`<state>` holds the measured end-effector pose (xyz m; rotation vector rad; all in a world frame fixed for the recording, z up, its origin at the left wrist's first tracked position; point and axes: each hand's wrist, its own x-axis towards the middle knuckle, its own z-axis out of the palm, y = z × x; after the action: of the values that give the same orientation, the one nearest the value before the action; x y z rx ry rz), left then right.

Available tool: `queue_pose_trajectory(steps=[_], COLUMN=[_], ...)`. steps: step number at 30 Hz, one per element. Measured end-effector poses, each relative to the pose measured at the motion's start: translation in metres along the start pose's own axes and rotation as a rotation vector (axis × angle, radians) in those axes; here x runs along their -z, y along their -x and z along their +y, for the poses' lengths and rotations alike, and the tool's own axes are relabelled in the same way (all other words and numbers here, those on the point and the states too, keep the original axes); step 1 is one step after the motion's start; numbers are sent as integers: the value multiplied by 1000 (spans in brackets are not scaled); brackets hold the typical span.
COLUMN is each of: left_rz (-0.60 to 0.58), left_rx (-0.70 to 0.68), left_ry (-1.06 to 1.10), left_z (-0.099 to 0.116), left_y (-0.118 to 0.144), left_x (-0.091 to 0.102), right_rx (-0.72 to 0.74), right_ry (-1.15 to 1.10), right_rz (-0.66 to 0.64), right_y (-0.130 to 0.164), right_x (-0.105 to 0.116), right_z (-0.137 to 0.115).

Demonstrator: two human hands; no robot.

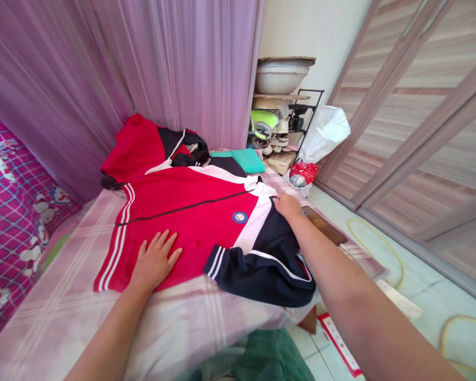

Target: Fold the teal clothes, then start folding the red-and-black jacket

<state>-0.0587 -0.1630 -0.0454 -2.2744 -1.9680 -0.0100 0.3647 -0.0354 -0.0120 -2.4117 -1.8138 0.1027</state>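
A red, white and navy zip-up jacket [182,211] lies spread front side up on a cloth-covered surface, its collar toward the right. My left hand [154,262] rests flat on the red lower body, fingers spread. At the shoulder by the white collar, my right hand [287,205] is closed on the jacket's edge. The near navy sleeve [262,275] is folded back across the front, its striped cuff pointing left. The far sleeve is hard to make out.
Behind the jacket sit a bunched red and black garment [137,143] and a folded teal cloth [244,160]. A flat brown object [325,225] lies beyond my right forearm. A shoe rack [311,121], a white bag [325,132] and wardrobe doors [412,132] stand at the right.
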Motion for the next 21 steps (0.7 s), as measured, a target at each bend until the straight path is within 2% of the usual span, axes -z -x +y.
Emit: queue_pose_trajectory(steps=[4,7,9,11,13,15,18,21], left_rz=[50,88,98,103,110,118,125,127], left_rx=[-25,-37,-45,-51,-55,-58,-59,-56], left_ry=[0,-3,-2,5,20,39,52,36], left_z=[-4,-7,-7,-8,-9,-10,-11,-10], left_y=[1,1,1,2,2,2,2,2], left_x=[-9,-14,-15,-16,-17,-18,-20,-20], right_rx=[-51,-24,74,269,489,608,580,562], right_ry=[40,-47,-133,-170,-112,10,124,137], right_rz=[72,154,276,352,279,96,-77,-93], right_y=[7,7,5,6,12,21,32,33], right_x=[-10,-9,-6,-7,-14,-25,-41,-45], right_z=[5,9,10,9,5,-1,-5,-5])
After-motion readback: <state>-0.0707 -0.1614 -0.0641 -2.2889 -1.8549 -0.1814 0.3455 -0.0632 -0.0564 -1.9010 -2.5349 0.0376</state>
